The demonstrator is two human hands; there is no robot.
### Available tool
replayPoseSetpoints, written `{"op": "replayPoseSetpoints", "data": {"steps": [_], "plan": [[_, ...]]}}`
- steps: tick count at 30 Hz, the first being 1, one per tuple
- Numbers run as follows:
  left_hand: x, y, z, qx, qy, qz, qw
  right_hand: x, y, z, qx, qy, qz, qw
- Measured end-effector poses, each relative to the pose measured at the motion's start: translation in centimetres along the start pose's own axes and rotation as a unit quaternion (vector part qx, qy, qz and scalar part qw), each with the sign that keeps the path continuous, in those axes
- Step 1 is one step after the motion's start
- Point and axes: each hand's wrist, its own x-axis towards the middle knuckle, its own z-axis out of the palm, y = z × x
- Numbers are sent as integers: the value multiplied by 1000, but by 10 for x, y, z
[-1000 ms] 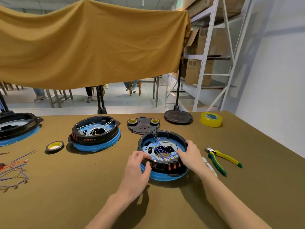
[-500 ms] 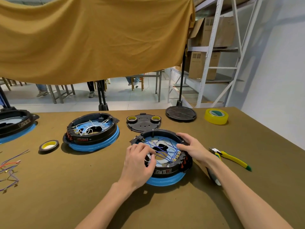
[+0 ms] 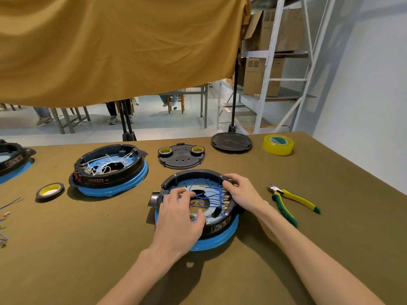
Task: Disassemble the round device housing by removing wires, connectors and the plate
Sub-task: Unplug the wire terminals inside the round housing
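Resting on the table [image 3: 308,249] near its front edge, the round housing [image 3: 218,230] has both hands on it: left hand [image 3: 179,219] pinches blue wires [image 3: 209,194] (seemingly), right hand [image 3: 241,191] grips the rim.

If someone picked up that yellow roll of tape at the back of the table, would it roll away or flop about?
Lying flat, the yellow tape roll probably stays put; stood on edge, its round shape would likely let it roll. It looks like a thick, tightly wound ring, so probably stiff rather than floppy, and fairly light.
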Motion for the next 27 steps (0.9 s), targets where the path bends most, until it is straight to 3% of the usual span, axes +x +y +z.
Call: {"op": "replayPoseSetpoints", "data": {"steps": [3, 5, 9, 13, 16, 18, 20, 22, 27], "plan": [[18, 3, -6, 67, -10, 39, 997, 4, -14, -10, 15, -88, -4, 996], [33, 0, -10, 67, -61, 48, 995, 4, -20, -10, 12, -108, 6, 994], [42, -15, -12, 48, -147, 23, 988, -14, -15, 0, -86, 25, 67, 994], [29, -12, -17, 55, -170, -14, 984, -41, -2, 12, -95, 28, 19, 995], [9, 4, -22, 20, -219, -38, 975, -32, -13, -4, -7, -77, -23, 997], [5, 11, -30, -46, -190, -52, 979, -21, -23, -13, 22, -121, 0, 992], [17, 9, -38, -53, -107, -24, 993, -12, -29, -15, -51, -51, 48, 996], [35, -2, -43, -40, -75, -24, 996, -15, -29, -9, -109, 7, 74, 991], [42, -19, -31, 32, -189, -104, 976, -34, -17, 6, -185, -8, -2, 983]]}}
